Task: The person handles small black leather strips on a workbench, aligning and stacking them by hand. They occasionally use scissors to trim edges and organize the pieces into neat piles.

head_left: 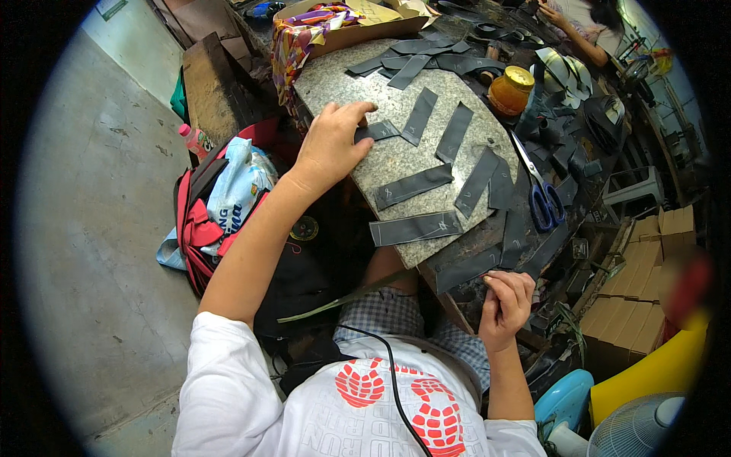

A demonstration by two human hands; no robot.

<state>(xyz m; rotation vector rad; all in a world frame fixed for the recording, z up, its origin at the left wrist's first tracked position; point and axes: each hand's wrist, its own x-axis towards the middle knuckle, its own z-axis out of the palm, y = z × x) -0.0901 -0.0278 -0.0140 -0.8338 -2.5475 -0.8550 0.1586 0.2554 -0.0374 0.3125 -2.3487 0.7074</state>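
Note:
My left hand reaches over the left side of a speckled stone slab, thumb and fingers apart around the end of a short black strip. Whether the fingertips touch that strip I cannot tell. My right hand is closed, fingers curled, beside the end of another black strip at the bench's near edge; what it holds, if anything, is hidden. Several flat black strips with faint pale marks lie apart on the slab, among them a long strip along its near edge.
Blue-handled scissors lie right of the slab, below an orange jar with a yellow lid. Black scraps crowd the bench. A box with patterned cloth stands behind. A red bag is at left; a fan and cartons at right.

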